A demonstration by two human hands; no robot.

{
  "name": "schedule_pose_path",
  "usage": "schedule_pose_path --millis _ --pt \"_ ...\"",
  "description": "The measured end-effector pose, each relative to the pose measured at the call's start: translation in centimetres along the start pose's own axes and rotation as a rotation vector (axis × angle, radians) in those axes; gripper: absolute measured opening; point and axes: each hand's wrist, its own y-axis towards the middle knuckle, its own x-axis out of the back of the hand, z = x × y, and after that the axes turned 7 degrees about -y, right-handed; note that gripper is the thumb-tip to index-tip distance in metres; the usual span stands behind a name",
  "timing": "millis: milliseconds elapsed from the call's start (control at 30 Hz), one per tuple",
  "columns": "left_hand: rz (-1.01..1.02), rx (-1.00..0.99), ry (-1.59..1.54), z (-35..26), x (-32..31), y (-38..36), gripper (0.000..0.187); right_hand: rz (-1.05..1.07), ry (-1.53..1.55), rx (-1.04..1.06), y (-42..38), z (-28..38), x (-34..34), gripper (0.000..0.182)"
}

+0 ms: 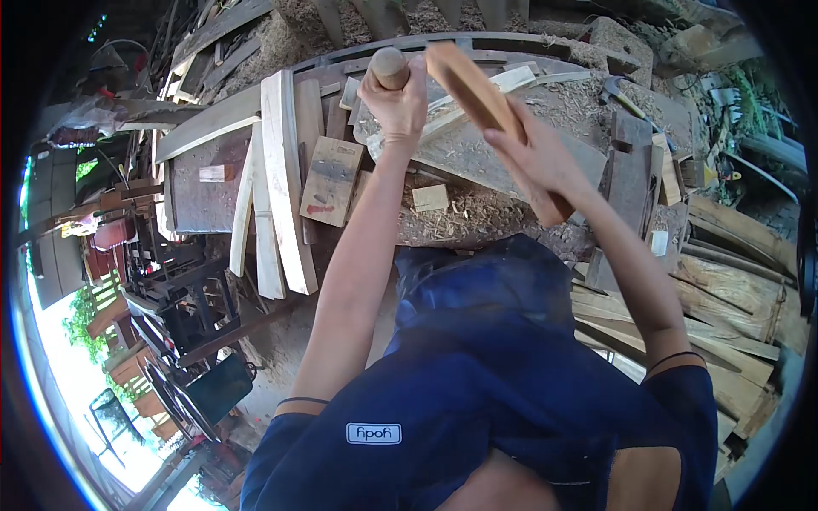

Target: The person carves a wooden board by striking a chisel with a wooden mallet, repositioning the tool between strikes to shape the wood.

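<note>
Item 1: right grip (pixel 541 153). I log it as wrapped around a wooden bar, fingers closed on the half nearer the body.

Item 2: wooden bar (pixel 469 83). Orange-brown, long, square-edged; raised over the surface (pixel 426 233), slanting, with its far end just beside the left hand and its near end jutting past the right wrist. I judge it solid and stiff, moderately heavy, hard to break, dry rather than slippery. I would take hold where the right hand does, leaving the far length free; the corners may press into the palm.

Item 3: left grip (pixel 402 106). Clenched around a handle.

Item 4: handle (pixel 389 68). Round-ended, wooden, its butt towards me. I expect it to be rigid and light, best held around the shaft, below the butt. What lies at its lower end is hidden by the fist, so I cannot say whether it is part of a tool.

Item 5: surroundings. Wood shavings (pixel 469 204); a small pale block (pixel 430 198); a red-marked block (pixel 332 180) left of it; long pale boards (pixel 288 187) further left; a hammer (pixel 626 96) on the far right side.
</note>
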Motion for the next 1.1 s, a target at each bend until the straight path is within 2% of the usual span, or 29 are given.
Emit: schedule_pose_path --millis 67,133,167,233,267,333,367,433,533,567,600,700,733,800,933,1100 --pt "0.099 0.03 0.058 -0.1 -0.2 0.8 0.016 0.017 -0.104 -0.054 -1.7 -0.6 -0.7 0.078" --pt "0.137 0.048 0.091 -1.3 -0.1 1.4 0.016 0.148 -0.317 -0.192 -2.8 -0.3 -1.0 0.077" --pt "0.198 0.153 0.0 -2.1 0.3 1.7 0.015 0.078 -0.371 -0.129 -3.0 -1.3 -1.8 0.078" --pt "0.36 0.368 -0.167 -3.0 1.3 3.2 0.015 0.1 -0.391 -0.161 -3.0 -0.9 -1.9 0.078" --pt "0.368 0.498 -0.246 -2.9 1.8 3.6 0.016 0.125 -0.419 -0.189 -2.9 -0.6 -1.8 0.078" --pt "0.315 0.595 -0.326 -2.7 2.2 4.0 0.018 0.115 -0.404 -0.191 -3.1 0.2 -1.9 0.078" --pt "0.322 0.597 -0.325 -2.8 2.5 4.6 0.018 0.107 -0.395 -0.186 -3.1 0.5 -1.9 0.078" --pt "0.559 0.653 -0.164 -3.4 2.6 5.5 0.018 0.097 -0.388 -0.2 -3.1 0.7 -2.0 0.078" --pt "0.591 0.707 -0.063 -4.2 2.8 5.5 0.018 0.075 -0.371 -0.189 -3.3 0.2 -2.6 0.077" --pt "0.505 0.659 -0.145 -4.2 3.0 5.4 0.019 0.048 -0.363 -0.177 -3.2 0.1 -2.8 0.077" --pt "0.505 0.658 -0.143 -4.3 2.8 5.3 0.019 0.048 -0.362 -0.175 -3.0 0.3 -2.8 0.077" --pt "0.245 0.431 -0.244 -4.1 2.4 4.6 0.021 0.099 -0.4 -0.204 -3.2 0.3 -2.6 0.076" --pt "0.24 0.427 -0.242 -3.9 2.3 4.3 0.021 0.079 -0.389 -0.185 -3.2 0.1 -2.7 0.077" --pt "0.084 0.35 -0.226 -3.4 1.8 3.5 0.022 0.056 -0.383 -0.168 -3.2 0.1 -2.7 0.077" --pt "-0.009 0.319 -0.205 -2.9 1.6 2.9 0.022 0.059 -0.384 -0.182 -3.3 0.2 -2.6 0.077" --pt "-0.03 0.265 -0.203 -2.7 1.7 2.8 0.022 0.05 -0.391 -0.175 -3.3 -0.1 -2.8 0.077"
